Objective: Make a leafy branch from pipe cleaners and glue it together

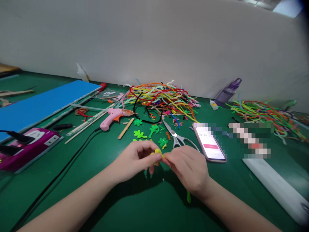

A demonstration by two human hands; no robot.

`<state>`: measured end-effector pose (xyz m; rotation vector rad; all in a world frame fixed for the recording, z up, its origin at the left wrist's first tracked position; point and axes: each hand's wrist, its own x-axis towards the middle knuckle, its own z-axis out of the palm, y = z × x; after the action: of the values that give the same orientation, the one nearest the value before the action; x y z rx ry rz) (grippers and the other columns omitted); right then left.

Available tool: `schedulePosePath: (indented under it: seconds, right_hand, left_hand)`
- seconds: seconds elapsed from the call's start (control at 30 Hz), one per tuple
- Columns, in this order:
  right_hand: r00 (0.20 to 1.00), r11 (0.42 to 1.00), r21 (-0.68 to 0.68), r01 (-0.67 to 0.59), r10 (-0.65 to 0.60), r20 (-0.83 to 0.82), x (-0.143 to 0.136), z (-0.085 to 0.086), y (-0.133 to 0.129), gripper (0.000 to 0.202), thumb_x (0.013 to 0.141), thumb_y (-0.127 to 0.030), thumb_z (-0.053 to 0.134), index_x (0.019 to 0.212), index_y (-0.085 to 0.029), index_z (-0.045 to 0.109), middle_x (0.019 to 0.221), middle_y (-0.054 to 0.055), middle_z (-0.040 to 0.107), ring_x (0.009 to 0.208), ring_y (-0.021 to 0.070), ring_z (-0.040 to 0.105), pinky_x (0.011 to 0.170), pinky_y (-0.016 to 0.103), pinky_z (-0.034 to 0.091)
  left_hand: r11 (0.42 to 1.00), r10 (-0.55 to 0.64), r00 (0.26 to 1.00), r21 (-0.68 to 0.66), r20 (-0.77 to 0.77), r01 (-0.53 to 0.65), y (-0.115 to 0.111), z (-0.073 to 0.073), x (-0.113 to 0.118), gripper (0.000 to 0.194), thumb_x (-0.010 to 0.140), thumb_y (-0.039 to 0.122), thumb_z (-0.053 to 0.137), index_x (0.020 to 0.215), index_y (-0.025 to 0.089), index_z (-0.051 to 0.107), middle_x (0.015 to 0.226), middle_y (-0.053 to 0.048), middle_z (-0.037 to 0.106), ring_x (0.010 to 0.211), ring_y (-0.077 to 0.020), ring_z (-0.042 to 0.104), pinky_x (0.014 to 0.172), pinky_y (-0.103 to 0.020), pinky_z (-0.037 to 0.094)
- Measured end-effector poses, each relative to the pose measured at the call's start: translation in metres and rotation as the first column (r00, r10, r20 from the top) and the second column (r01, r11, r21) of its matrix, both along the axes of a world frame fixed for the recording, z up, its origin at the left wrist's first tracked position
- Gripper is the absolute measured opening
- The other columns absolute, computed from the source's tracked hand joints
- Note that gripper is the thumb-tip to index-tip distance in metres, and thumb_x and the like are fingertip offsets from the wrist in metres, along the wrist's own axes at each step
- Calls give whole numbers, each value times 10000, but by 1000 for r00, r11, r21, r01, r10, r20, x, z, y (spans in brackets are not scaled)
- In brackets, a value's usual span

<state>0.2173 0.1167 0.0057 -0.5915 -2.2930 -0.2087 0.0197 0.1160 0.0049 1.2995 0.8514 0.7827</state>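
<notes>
Between my two hands is a yellow-green pipe cleaner [158, 151], bent into small loops at the fingertips. My left hand [135, 159] pinches it between thumb and fingers. My right hand [189, 167] is closed on the same piece, its fingertips meeting the left ones. A green fuzzy end [188, 197] sticks out beneath the right hand; I cannot tell whether it belongs to that piece. Just beyond lie green pipe-cleaner shapes, among them a flower [163, 142] and a leafy sprig [140, 134]. Scissors [177, 137] rest behind the right hand, blades slightly apart.
A pink glue gun [113, 116] lies left, its black cord running toward me past a magenta power strip [31, 148]. Behind is a heap of coloured pipe cleaners [159, 96]. To the right are a phone [209, 143], a purple bottle [227, 93] and a white bar-shaped object [272, 183].
</notes>
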Motion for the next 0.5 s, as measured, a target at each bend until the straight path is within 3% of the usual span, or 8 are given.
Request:
schedulePosePath:
  seconds: [0.2, 0.27, 0.33, 0.4, 0.43, 0.5]
  right_hand:
    - [999, 1000, 28, 10, -12, 52, 1, -3, 0, 88, 861, -139, 576, 944, -146, 607, 736, 53, 690, 662, 164, 619, 615, 306, 438]
    - [1000, 998, -51, 31, -30, 6, -1, -4, -1, 75, 876, -148, 562, 929, -156, 614, 727, 39, 688, 644, 148, 608, 606, 292, 425]
    - [996, 970, -237, 57, -73, -57, -4, -4, -2, 94, 900, -171, 531, 907, -164, 624, 728, 30, 685, 639, 136, 604, 607, 277, 423]
    - [986, 849, -526, 42, -119, -113, -7, -2, -3, 150, 926, -214, 490, 895, -176, 632, 742, 21, 681, 657, 127, 610, 621, 259, 436]
    - [980, 737, -676, 1, -135, -146, -9, -1, -4, 174, 935, -243, 476, 893, -182, 633, 750, 17, 679, 670, 123, 614, 632, 252, 445]
    - [958, 441, -887, -139, -167, -234, -12, 1, -3, 204, 933, -313, 479, 875, -184, 627, 730, 8, 661, 663, 116, 608, 637, 244, 457]
  left_hand:
    - [999, 26, 999, 20, 26, -26, 2, -4, 3, 234, 825, 375, 619, 798, 143, 603, 593, 22, 607, 537, -109, 588, 569, -228, 446]
    - [998, 49, 999, 47, 13, -49, 2, -6, 2, 231, 834, 375, 609, 813, 146, 596, 614, 17, 615, 556, -112, 594, 582, -232, 448]
    - [994, 74, 997, 75, 0, -74, 2, -8, 2, 221, 843, 370, 599, 825, 150, 590, 647, 14, 616, 561, -108, 584, 578, -230, 442]
    - [991, 88, 996, 100, -2, -87, 2, -9, 2, 214, 848, 364, 591, 832, 151, 588, 680, 9, 615, 558, -100, 562, 565, -227, 437]
    - [990, 89, 996, 108, -2, -88, 2, -9, 2, 214, 850, 363, 587, 833, 149, 586, 690, 6, 614, 557, -98, 551, 556, -225, 435]
    - [990, 88, 996, 116, -11, -86, 2, -9, 2, 218, 853, 364, 579, 833, 147, 581, 688, 2, 608, 555, -99, 538, 541, -222, 429]
